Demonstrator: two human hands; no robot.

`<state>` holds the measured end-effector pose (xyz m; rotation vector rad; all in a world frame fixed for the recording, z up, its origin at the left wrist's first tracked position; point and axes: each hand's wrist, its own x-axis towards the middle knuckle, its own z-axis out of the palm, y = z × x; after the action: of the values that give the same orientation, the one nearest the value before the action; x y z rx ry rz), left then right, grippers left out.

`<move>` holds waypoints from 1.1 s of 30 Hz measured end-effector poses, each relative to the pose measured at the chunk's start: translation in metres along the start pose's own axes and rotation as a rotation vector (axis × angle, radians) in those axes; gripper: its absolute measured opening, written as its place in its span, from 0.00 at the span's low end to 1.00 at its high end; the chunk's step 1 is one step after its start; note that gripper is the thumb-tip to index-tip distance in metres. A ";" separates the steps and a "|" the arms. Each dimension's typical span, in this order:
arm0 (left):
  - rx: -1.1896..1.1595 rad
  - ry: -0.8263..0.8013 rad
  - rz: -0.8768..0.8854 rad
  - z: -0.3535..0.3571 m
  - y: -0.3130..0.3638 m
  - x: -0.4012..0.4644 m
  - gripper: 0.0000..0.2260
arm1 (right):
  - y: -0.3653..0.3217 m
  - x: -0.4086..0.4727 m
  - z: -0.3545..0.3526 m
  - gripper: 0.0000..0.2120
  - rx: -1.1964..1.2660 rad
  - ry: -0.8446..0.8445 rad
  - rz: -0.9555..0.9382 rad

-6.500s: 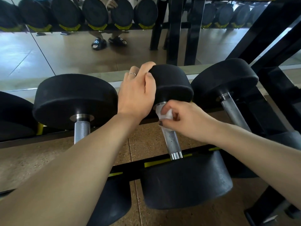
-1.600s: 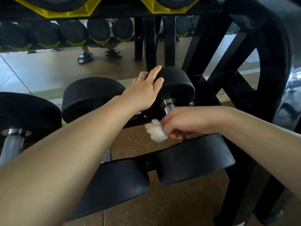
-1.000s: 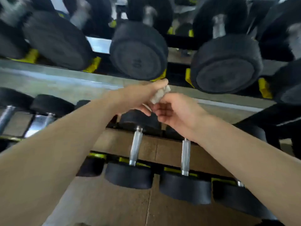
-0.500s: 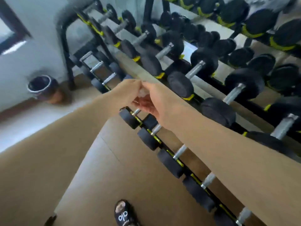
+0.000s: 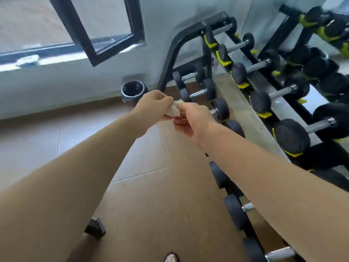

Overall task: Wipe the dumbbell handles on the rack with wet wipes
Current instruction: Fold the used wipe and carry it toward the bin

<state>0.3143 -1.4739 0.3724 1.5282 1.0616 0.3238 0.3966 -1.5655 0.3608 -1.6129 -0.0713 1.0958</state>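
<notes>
A crumpled white wet wipe (image 5: 174,110) is held between both hands in mid-air, away from the rack. My left hand (image 5: 151,106) pinches its left side and my right hand (image 5: 190,118) pinches its right side. The black dumbbell rack (image 5: 188,35) runs along the right, its tiers filled with black dumbbells (image 5: 291,138) that have steel handles (image 5: 319,125) and yellow cradles. Neither hand touches a dumbbell. My right forearm hides part of the lowest tier.
A round black bin (image 5: 133,90) stands on the floor by the wall, left of the rack's end. A black-framed window (image 5: 98,33) is above it. Brown tiled floor (image 5: 147,195) spreads below my arms, with my sandalled foot (image 5: 171,258) and a dark object (image 5: 95,226).
My hands left the dumbbell on the low tier and came together on the wipe. The view swung left and up, toward the rack's end, the bin and the window.
</notes>
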 end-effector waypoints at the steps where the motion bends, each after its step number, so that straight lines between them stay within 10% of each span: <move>1: 0.011 0.016 0.020 -0.006 0.000 0.007 0.07 | -0.003 0.006 0.004 0.12 -0.014 -0.010 -0.001; 11: -0.065 0.183 -0.015 -0.067 0.030 0.159 0.09 | -0.106 0.137 0.084 0.07 -0.037 -0.195 -0.012; 33: 0.111 0.174 0.040 -0.260 0.046 0.654 0.06 | -0.264 0.576 0.348 0.08 -0.400 0.082 -0.474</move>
<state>0.5056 -0.8049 0.2546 1.6451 1.2031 0.4381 0.6158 -0.8862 0.2452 -1.8636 -0.6200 0.6698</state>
